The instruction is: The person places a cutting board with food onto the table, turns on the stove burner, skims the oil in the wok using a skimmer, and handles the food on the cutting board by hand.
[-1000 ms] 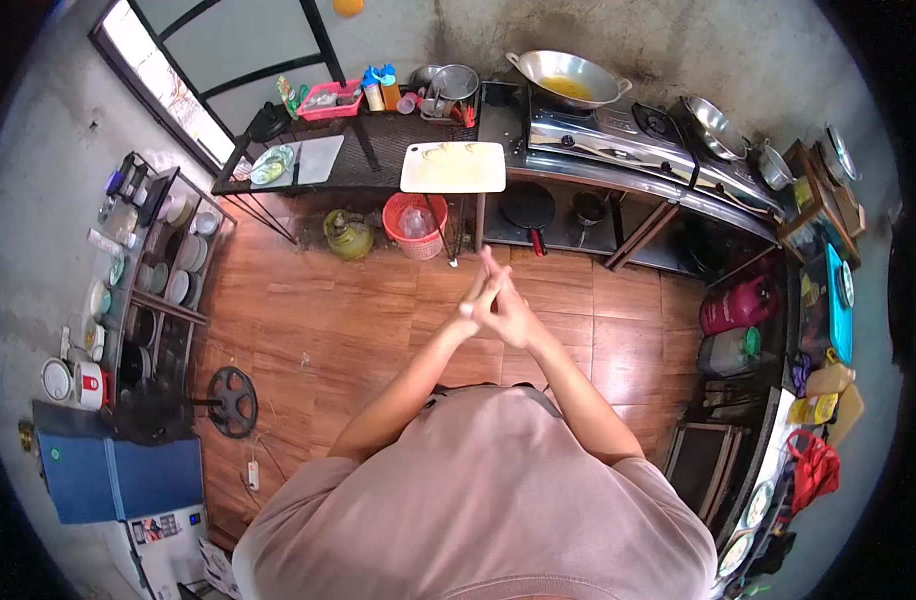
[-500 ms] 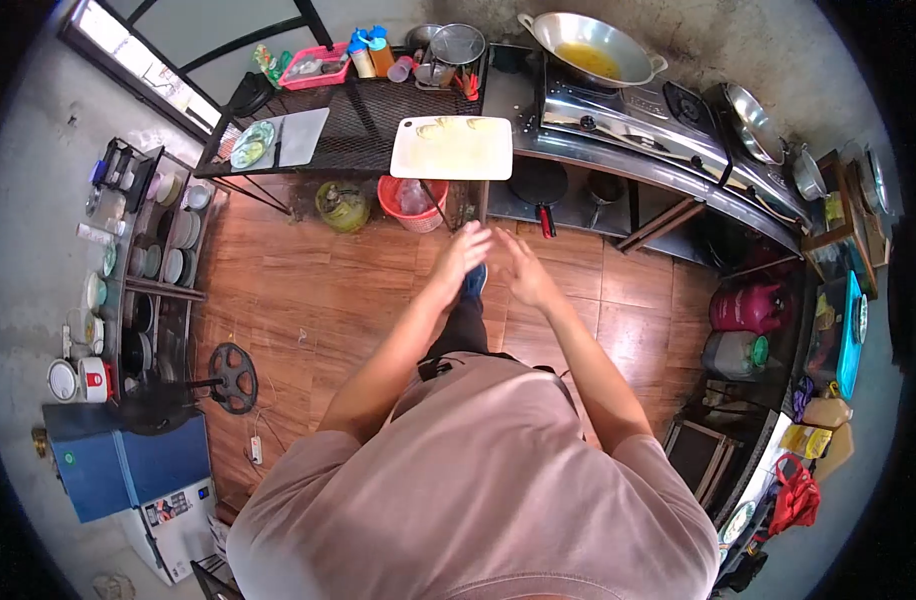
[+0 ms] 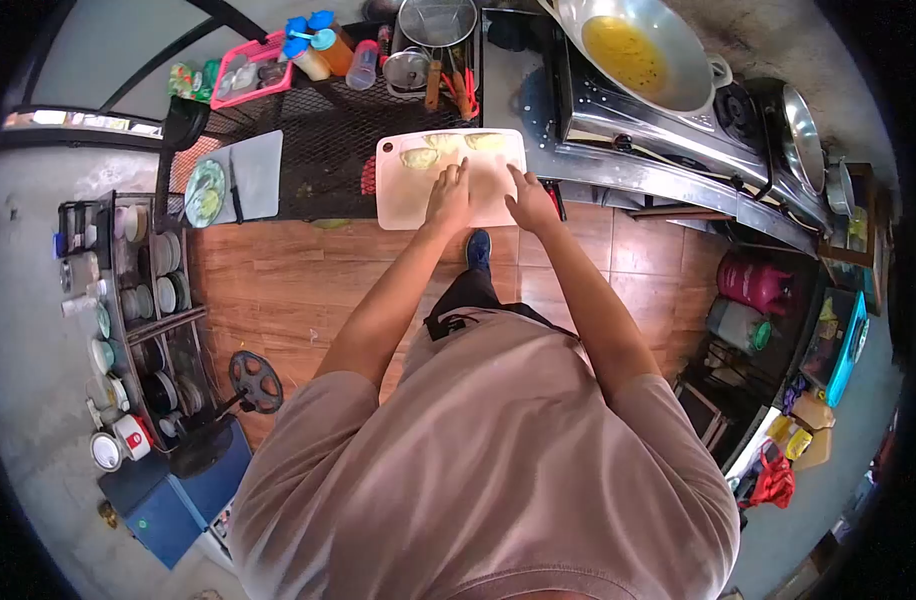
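My left hand (image 3: 448, 198) and right hand (image 3: 532, 202), empty, fingers loosely spread, hover over the white rectangular plastic cutting board (image 3: 408, 200); beyond them, pale yellow half-moon dough pieces (image 3: 419, 158) lie along its far edge.

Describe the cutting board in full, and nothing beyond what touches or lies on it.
The cutting board is a pale cream, rounded rectangle, plastic by its look, with a dark-looking hole in its far left corner. It lies flat at the near edge of the black mesh table, reaching right towards the stove side. Pale half-moon dough pieces sit along its far side. The left hand and right hand are over its near part; whether they touch it is unclear.
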A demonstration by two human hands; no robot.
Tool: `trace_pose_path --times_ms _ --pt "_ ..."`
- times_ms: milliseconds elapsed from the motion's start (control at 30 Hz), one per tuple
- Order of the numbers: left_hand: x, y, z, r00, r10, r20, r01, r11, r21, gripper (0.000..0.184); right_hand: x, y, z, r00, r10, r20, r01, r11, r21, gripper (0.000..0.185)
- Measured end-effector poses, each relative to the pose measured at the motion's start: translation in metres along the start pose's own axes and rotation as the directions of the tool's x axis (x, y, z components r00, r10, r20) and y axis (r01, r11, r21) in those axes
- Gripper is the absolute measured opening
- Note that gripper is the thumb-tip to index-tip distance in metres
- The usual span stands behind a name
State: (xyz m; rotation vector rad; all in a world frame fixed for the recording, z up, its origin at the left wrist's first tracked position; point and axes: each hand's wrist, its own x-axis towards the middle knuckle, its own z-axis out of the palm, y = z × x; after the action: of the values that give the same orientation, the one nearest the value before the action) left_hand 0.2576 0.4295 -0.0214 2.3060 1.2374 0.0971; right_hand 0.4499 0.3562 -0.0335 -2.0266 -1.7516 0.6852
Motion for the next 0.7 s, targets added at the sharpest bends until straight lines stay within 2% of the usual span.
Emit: trace_pose_path --times_ms 33,100,167,233,400,467,567,700 --pt "0.009 -0.003 0.002 1.0 -0.006 0.025 0.007 1.0 -0.008 0.068 0.014 0.001 0.002 1.0 0.019 0.019 -0.019 1.0 0.005 0.073" --pt "0.022 -0.003 0.011 0.99 0.103 -0.096 -0.101 0.995 0.023 0.074 0.037 0.002 0.005 0.982 0.164 0.093 -0.166 0.986 0.009 0.08" --pt "0.032 -0.005 0.018 0.994 0.104 -0.027 -0.105 0.993 -0.049 0.078 0.054 0.0 0.003 0.969 0.175 0.173 -0.17 0.984 -0.045 0.083" --pt "0.037 -0.009 0.03 0.975 0.222 0.027 -0.222 0.975 0.008 0.078 0.065 0.009 0.012 0.977 0.161 0.143 -0.154 0.986 -0.063 0.084" --pt "0.05 -0.01 0.04 0.945 0.315 0.089 -0.311 0.949 -0.061 0.071 0.073 0.019 0.019 0.966 0.244 0.091 -0.24 0.97 -0.044 0.082" --pt "0.055 -0.005 0.037 0.912 0.393 0.114 -0.4 0.915 0.047 0.071 0.073 0.015 0.015 0.961 0.255 0.106 -0.256 0.967 -0.01 0.077" --pt "0.064 -0.003 0.045 0.925 0.37 0.084 -0.367 0.929 -0.052 0.07 0.074 0.017 0.018 0.974 0.216 0.07 -0.217 0.976 -0.006 0.072" --pt "0.071 0.0 0.045 0.933 0.347 0.098 -0.342 0.938 -0.061 0.07 0.073 0.014 0.012 0.968 0.23 0.097 -0.233 0.972 0.017 0.068"
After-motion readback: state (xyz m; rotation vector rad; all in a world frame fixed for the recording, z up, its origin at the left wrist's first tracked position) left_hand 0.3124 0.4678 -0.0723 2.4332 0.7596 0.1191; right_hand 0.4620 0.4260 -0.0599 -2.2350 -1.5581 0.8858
